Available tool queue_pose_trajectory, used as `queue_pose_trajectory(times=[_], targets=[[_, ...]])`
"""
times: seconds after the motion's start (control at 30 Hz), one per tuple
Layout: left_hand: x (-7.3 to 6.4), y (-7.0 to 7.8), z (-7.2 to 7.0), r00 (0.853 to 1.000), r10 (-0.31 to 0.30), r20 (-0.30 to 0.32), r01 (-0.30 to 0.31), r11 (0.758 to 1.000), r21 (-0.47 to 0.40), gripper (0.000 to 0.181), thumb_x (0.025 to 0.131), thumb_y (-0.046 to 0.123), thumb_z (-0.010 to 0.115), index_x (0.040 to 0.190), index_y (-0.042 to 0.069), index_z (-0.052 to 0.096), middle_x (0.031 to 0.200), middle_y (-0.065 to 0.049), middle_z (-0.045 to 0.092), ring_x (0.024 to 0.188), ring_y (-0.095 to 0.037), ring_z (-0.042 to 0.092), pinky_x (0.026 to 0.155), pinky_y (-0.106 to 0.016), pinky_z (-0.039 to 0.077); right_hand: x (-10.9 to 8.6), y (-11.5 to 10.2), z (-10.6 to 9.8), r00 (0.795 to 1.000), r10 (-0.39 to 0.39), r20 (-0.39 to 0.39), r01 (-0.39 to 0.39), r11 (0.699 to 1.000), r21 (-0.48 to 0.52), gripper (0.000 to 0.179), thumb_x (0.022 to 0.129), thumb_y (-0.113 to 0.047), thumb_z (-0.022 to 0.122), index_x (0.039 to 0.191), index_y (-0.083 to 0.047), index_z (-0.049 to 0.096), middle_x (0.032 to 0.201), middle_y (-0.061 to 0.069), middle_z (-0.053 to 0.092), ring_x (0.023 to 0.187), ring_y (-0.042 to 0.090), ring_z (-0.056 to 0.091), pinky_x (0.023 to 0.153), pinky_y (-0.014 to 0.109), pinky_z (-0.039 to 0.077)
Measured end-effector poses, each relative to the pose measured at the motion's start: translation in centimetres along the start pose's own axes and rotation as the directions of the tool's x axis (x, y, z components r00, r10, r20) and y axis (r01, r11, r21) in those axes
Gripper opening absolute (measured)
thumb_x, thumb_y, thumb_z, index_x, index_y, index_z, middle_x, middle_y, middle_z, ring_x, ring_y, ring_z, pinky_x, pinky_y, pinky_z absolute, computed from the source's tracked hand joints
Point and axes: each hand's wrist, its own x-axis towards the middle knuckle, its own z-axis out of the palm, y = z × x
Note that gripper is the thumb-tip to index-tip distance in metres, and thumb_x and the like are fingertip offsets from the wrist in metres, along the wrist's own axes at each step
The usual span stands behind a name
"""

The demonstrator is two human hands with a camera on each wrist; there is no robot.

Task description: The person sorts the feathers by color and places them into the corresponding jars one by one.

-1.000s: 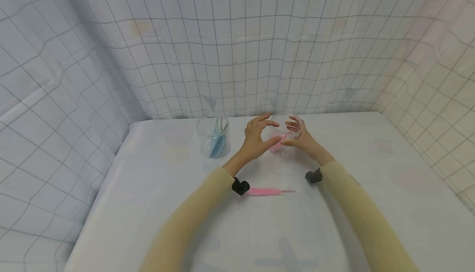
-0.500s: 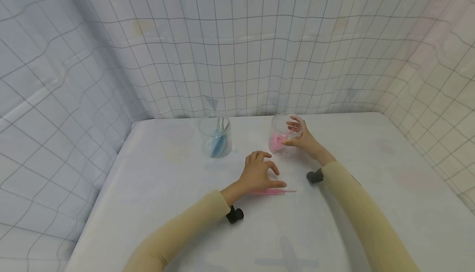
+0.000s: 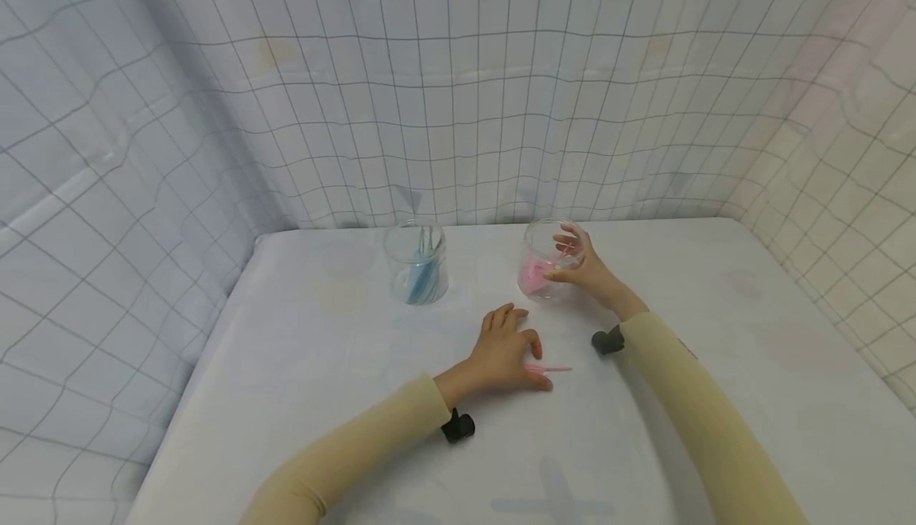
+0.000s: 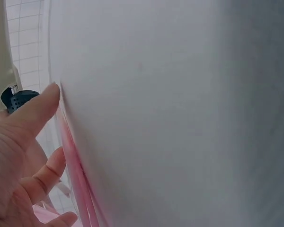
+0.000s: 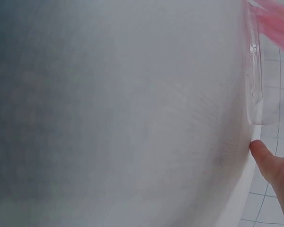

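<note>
Over a slim pink thing with a thin stick-like end (image 3: pixel 549 369), lying on the white table, is my left hand (image 3: pixel 497 358). Thumb and forefinger stand on either side of it with a gap visible; the palm hides most of its length. In the left wrist view the pink length (image 4: pixel 75 165) lies beyond the spread fingers. My right hand (image 3: pixel 590 270) holds a clear round glass (image 3: pixel 533 250) from its right side, thumb in front and fingers behind. Pink pieces (image 3: pixel 533 274) with thin sticks stand in that glass.
A second clear glass (image 3: pixel 396 274) holding blue pieces with thin sticks (image 3: pixel 422 278) stands to the left. Grid-patterned cloth (image 3: pixel 458 111) rises behind the white table (image 3: pixel 343 398) and on both sides. A small black camera (image 3: pixel 458 427) sits at the left wrist.
My left hand has left the pink pieces' glass and come down toward the front, over the slim pink thing. My right hand stays at the glass, which has hardly moved.
</note>
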Motion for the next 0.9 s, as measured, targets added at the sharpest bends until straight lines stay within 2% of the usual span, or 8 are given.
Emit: queue_pose_trajectory(times=[0.13, 0.3, 0.6, 0.9], targets=[[0.13, 0.05, 0.16, 1.000, 0.020, -0.010, -0.020, 0.999, 0.027, 0.037, 0.071, 0.059, 0.075, 0.083, 0.027, 0.063, 0.136, -0.016, 0.042, 0.133, -0.035, 0.024, 0.105, -0.048, 0.019, 0.07, 0.06, -0.02, 1.000, -0.007, 0.000, 0.007, 1.000, 0.006, 0.090, 0.082, 0.001, 0.071, 0.148, -0.004, 0.009, 0.148, 0.024, 0.024, 0.133, 0.040, 0.022, 0.102, 0.053, 0.026], [0.22, 0.15, 0.13, 1.000, 0.015, -0.027, -0.014, 0.999, 0.044, 0.025, 0.078, 0.049, 0.074, 0.080, 0.026, 0.066, 0.134, -0.015, 0.045, 0.133, -0.035, 0.024, 0.104, -0.047, 0.020, 0.11, 0.08, 0.02, 1.000, 0.004, -0.001, -0.004, 1.000, 0.006, 0.091, 0.082, 0.001, 0.071, 0.148, -0.007, 0.010, 0.148, 0.022, 0.024, 0.133, 0.038, 0.023, 0.103, 0.053, 0.026], [0.18, 0.10, -0.20, 0.998, 0.023, -0.058, -0.020, 0.999, 0.042, 0.014, 0.081, 0.038, 0.074, 0.073, 0.026, 0.071, 0.133, -0.011, 0.049, 0.134, -0.032, 0.025, 0.105, -0.045, 0.022, 0.05, 0.08, 0.03, 1.000, 0.002, -0.001, -0.002, 1.000, 0.009, 0.091, 0.082, 0.000, 0.072, 0.148, -0.009, 0.011, 0.148, 0.022, 0.024, 0.133, 0.037, 0.023, 0.103, 0.053, 0.026], [0.07, -0.08, -0.25, 0.999, 0.048, -0.011, -0.047, 0.997, 0.057, 0.015, 0.083, 0.035, 0.069, 0.073, 0.024, 0.071, 0.139, -0.013, 0.045, 0.137, -0.031, 0.021, 0.107, -0.047, 0.019, 0.08, 0.09, 0.03, 1.000, -0.009, 0.001, 0.009, 1.000, 0.028, 0.090, 0.081, 0.003, 0.071, 0.148, -0.007, 0.010, 0.148, 0.024, 0.023, 0.132, 0.039, 0.023, 0.102, 0.052, 0.026]])
